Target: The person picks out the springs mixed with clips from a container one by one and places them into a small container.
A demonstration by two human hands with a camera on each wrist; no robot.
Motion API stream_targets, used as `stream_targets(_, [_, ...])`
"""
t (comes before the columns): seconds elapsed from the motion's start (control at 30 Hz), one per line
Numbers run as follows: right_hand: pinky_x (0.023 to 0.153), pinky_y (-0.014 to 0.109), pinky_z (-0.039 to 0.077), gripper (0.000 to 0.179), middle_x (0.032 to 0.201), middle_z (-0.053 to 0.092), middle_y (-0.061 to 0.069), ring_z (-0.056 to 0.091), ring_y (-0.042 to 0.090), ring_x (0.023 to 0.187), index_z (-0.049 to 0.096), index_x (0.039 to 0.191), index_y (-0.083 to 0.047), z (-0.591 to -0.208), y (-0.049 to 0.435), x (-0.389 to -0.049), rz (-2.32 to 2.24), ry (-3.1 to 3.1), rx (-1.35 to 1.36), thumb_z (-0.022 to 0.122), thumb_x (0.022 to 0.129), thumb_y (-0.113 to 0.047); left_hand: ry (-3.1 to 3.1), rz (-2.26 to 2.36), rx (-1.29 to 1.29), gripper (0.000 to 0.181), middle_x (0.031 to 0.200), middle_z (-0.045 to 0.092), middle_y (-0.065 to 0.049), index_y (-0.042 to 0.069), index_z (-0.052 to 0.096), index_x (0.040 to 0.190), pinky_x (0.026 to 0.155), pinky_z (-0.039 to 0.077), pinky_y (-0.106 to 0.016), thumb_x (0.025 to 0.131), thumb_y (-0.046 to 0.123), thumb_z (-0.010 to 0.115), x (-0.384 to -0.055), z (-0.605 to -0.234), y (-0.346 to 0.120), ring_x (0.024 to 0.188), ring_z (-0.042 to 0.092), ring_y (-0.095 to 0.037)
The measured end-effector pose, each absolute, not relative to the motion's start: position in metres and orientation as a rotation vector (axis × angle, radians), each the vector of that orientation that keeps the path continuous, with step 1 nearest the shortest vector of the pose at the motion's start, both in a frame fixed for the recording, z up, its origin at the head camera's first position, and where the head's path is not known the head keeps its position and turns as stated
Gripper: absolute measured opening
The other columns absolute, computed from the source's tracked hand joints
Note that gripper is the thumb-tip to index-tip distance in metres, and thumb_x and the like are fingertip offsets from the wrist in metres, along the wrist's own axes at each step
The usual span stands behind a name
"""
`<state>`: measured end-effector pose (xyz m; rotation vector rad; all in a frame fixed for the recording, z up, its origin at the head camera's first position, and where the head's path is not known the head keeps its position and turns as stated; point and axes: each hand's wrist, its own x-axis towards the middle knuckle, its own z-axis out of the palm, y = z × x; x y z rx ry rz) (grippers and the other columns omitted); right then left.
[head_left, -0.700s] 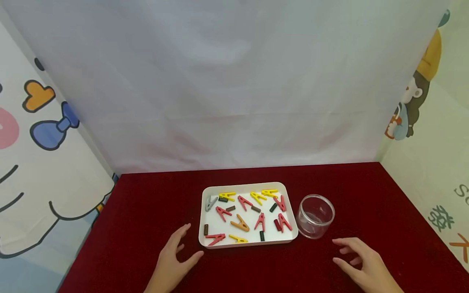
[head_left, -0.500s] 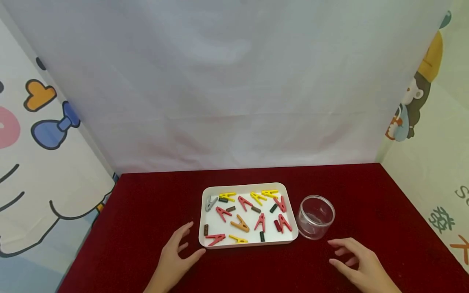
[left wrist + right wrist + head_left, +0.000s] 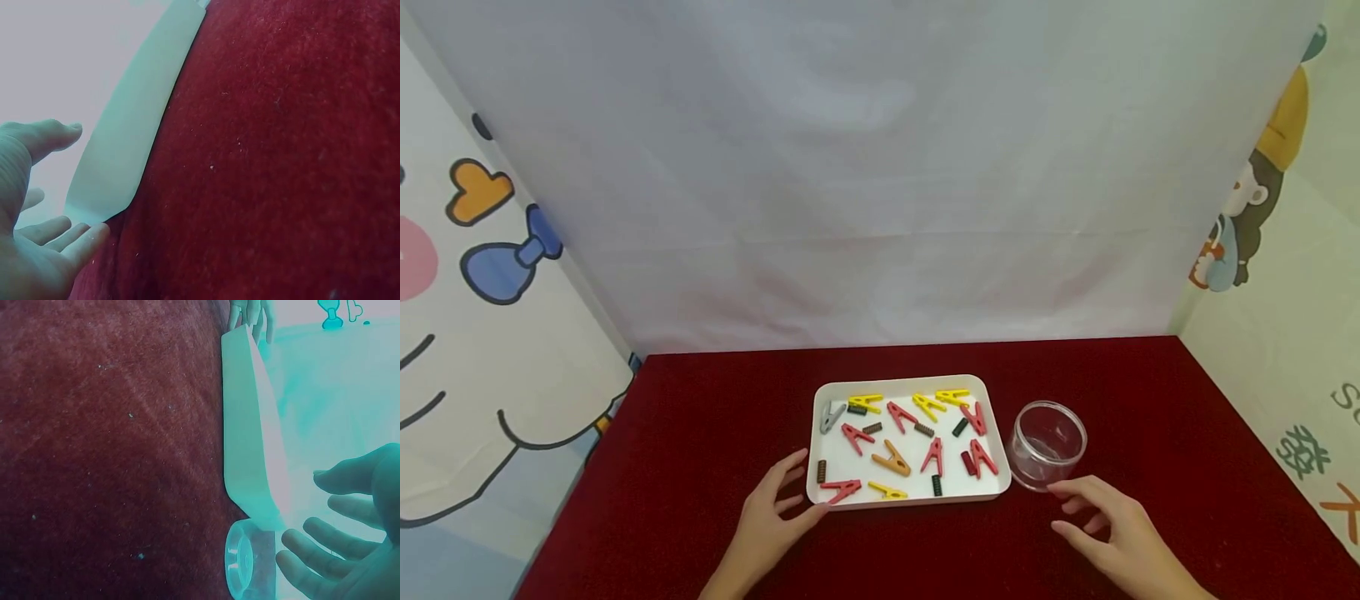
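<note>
My left hand [image 3: 767, 517] is at the near left corner of a white rectangular tray [image 3: 917, 498], thumb tip and fingertips right at its rim. In the left wrist view, the fingers of the left hand [image 3: 44, 250] lie beside the tray's side wall [image 3: 131, 125]. Spread inside the tray are several red clothespins [image 3: 933, 456], yellow clothespins [image 3: 889, 491], an orange clothespin [image 3: 892, 458] and a grey clothespin [image 3: 831, 417]. My right hand [image 3: 1112, 529], fingers loosely bent and holding nothing, is just in front of a clear round jar [image 3: 1045, 446].
Small dark ribbed cylinders [image 3: 936, 484] like coil springs lie among the clothespins. The jar stands close to the tray's right side on a dark red cloth [image 3: 722, 417]. A white curtain [image 3: 895, 208] hangs behind, with printed panels [image 3: 497, 375] at both sides.
My left hand has moved right and forward to the tray's corner. My right hand has moved left and slightly forward toward the jar. Tray and jar stay in place.
</note>
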<state>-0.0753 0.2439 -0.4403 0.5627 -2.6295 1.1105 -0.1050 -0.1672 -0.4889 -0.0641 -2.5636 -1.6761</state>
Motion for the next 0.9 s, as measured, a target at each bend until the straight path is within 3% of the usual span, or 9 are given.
stream_targets(0.27, [0.057,0.024,0.050,0.037,0.092,0.061,-0.006,0.056,0.008,0.077,0.065,0.106,-0.013,-0.438,0.236,-0.080,1.104,-2.624,0.604,0.080,0.073,-0.005,-2.615,-1.672,0.004,0.075,0.136,0.048,-0.009,0.012,0.046,0.138,0.079,0.052,-0.029,0.073,0.023,0.083,-0.110,-0.491,-0.160,0.116,0.053,-0.027])
stream_targets(0.6, [0.057,0.023,0.049,0.037,0.091,0.062,-0.005,0.057,0.010,0.076,0.066,0.104,-0.011,-0.435,0.224,-0.087,1.096,-2.587,0.705,0.079,0.072,-0.001,-2.639,-1.733,0.030,0.076,0.135,0.046,-0.020,0.002,0.042,0.139,0.078,0.053,-0.033,0.075,0.017,0.081,-0.111,-0.485,-0.155,0.115,0.052,-0.035])
stream_targets(0.9, [0.058,0.022,0.048,0.039,0.090,0.060,-0.013,0.056,0.009,0.075,0.066,0.104,-0.018,-0.433,0.219,-0.093,1.093,-2.538,0.766,0.079,0.071,0.000,-2.633,-1.721,0.000,0.077,0.135,0.047,-0.017,0.001,0.042,0.140,0.078,0.053,-0.029,0.075,0.017,0.081,-0.113,-0.490,-0.157,0.116,0.052,-0.032])
